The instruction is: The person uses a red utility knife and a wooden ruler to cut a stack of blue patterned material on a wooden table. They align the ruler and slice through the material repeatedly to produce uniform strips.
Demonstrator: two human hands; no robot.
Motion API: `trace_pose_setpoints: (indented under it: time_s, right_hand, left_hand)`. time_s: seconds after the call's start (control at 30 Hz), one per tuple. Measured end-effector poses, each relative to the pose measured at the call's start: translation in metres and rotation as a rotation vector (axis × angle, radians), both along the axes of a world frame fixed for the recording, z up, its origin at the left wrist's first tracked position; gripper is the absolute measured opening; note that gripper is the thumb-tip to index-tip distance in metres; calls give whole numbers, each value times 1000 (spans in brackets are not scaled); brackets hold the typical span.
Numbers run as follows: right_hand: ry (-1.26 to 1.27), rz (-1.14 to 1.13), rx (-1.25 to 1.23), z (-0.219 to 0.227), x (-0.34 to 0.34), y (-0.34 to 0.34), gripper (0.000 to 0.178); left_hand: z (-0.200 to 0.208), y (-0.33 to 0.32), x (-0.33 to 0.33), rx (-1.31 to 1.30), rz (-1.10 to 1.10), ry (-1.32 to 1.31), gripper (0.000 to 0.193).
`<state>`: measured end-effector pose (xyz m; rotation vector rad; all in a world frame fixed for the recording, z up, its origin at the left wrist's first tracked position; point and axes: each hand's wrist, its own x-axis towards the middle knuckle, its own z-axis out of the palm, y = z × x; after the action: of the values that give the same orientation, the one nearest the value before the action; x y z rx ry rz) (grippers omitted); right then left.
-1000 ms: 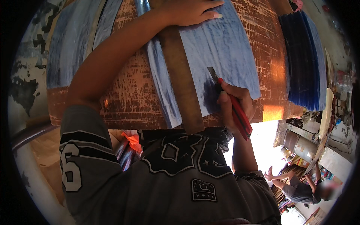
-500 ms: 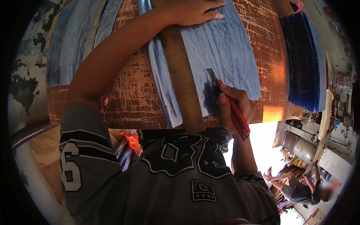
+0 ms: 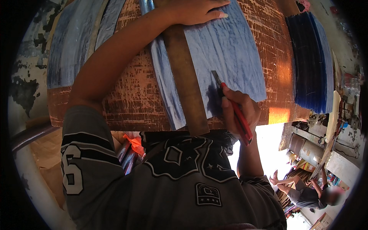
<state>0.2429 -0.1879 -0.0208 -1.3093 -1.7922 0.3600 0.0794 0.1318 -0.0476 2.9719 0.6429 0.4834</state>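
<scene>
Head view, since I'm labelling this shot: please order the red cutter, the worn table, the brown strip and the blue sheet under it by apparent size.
Largest to smallest, by visible outline:
1. worn table
2. blue sheet
3. brown strip, partly covered
4. red cutter, partly covered

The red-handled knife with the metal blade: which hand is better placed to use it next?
Probably the right hand: it grips the red-handled, metal-bladed knife over the pale blue sheet. The left hand lies over the long, flat brown strip, away from the knife.
</scene>
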Motion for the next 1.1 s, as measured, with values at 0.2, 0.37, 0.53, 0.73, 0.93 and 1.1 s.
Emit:
trace_pose_setpoints:
  time_s: [0.2,0.37,0.53,0.73,0.93,1.1]
  right_hand:
    - [-35,7,9,4,0,-3,22]
    - [-48,24,17,3,3,-6,24]
    - [-42,37,12,1,4,-9,25]
    - [-66,26,11,4,3,-12,26]
    - [-53,36,13,4,3,-15,29]
    - [-42,40,39,-1,4,-20,30]
  left_hand:
    - [1,-1,0,-12,3,5,67]
    - [0,1,0,3,2,3,67]
    - [-3,3,0,21,-10,2,67]
    - [-2,2,0,1,-4,-9,67]
    - [-1,3,0,10,-6,-1,67]
    - [1,1,-1,-1,-17,-9,67]
